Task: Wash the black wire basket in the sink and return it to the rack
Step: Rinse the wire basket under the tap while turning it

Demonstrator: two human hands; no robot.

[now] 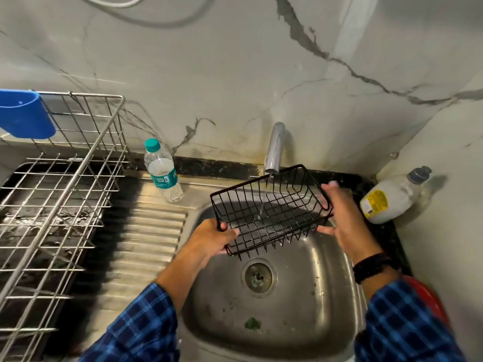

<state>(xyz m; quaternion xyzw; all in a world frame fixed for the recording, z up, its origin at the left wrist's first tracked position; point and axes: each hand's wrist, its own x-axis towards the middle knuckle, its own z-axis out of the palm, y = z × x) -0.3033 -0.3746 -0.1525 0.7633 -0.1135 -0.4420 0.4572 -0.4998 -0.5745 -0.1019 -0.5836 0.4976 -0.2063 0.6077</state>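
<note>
The black wire basket (271,210) is held over the steel sink (300,296), tilted, with its open side facing the person, clear of the basin and well apart from the rack. The left hand (211,237) grips its near left corner, fingers curled round the wires and thumb on the rim. The right hand (345,218) holds the right end, fingers over the far rim and thumb against the lower edge. A thin stream of water (264,199) falls from the grey tap (274,148) through the basket's wires. Both arms wear blue checked sleeves, and a dark band (372,266) sits on the right wrist.

The basin is dull and spotted, with a round drain (258,276) in its floor and a green scrap (252,323) near the front. To its left runs a ribbed steel draining board (146,244). Beyond that stands a silver wire rack (60,178) over a dark, wet surface, and a blue plastic holder (24,113) hangs on the rack's back rail. A clear water bottle (163,173) with a teal cap stands on the sink's back edge, between the rack and the tap. A white bottle (392,198) with a yellow label and dark cap leans in the right corner on the black counter. Something red (428,296) shows beside the right sleeve; what it is cannot be told. The wall (209,74) is pale marble with dark veins, stained near the tap, and a light hose (156,20) loops across the top.
</note>
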